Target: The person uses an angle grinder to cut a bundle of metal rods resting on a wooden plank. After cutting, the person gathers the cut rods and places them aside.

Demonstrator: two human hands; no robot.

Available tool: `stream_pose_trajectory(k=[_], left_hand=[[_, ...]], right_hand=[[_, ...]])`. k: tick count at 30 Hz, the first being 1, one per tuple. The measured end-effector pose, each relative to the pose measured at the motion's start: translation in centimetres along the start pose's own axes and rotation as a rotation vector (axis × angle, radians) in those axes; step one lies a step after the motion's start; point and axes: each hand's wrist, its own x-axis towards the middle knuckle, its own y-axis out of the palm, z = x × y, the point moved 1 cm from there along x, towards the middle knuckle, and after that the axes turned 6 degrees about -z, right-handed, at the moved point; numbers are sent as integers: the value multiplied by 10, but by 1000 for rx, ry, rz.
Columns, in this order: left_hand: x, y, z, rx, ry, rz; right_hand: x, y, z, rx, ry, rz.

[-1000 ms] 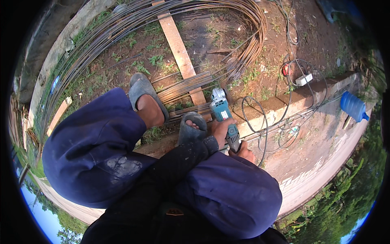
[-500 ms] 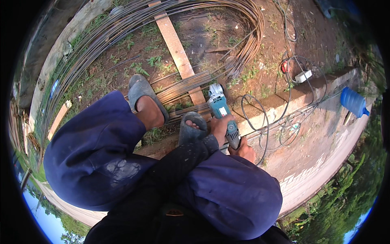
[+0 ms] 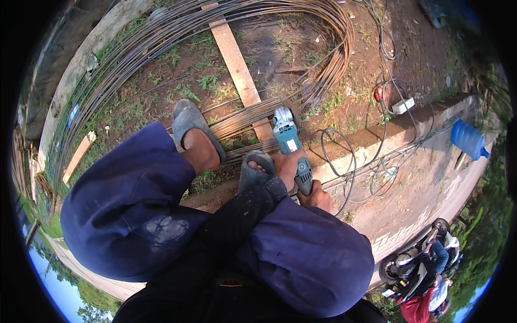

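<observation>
Crouching over the work, the person holds a teal angle grinder [image 3: 289, 145] at centre frame with both hands. The left hand [image 3: 286, 167] wraps the middle of the body, fingers closed around it. The right hand [image 3: 318, 196] sits at the rear of the handle, just above the right knee; its fingers appear closed on the handle, though the knee hides part of the grip.

The grinder head points toward the upper part of the frame and rests at a bundle of steel rods [image 3: 245, 121], which lies across a wooden plank [image 3: 237, 64]. The disc itself is too small to make out, so contact with the rods cannot be confirmed. Both sandalled feet press on the bundle: the left foot [image 3: 196, 140] to the left of the tool, the right foot [image 3: 257, 169] just beside the left hand.

Compared with the view a second ago, tool, hands and feet occupy the same places, with only a slight shift of the whole picture. Judged from this, the grinder is being held steady at one point on the rods and not repositioned.

A power cable [image 3: 344, 161] loops from the tool across a concrete kerb [image 3: 409, 121] to a white socket block [image 3: 403, 105]. Larger coils of rod [image 3: 323, 32] arc across the top. A blue water bottle [image 3: 468, 140] lies at right; a parked motorcycle [image 3: 425, 264] stands at lower right.
</observation>
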Motion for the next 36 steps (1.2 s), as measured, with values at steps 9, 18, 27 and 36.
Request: stream_pose_trajectory(k=[9,18,27,36], left_hand=[[-11,19,-8,40,3,249],[2,35,-52,216,130,325],[48,15,-109,178,227,224],[41,-3,-123,277,226,195]], right_hand=[[1,-18,-2,64,198,-1],[57,-55,-43,209,261,-328],[137,-72,-99,-177,104,-439],[280,-63,-112,-272,98,-586]])
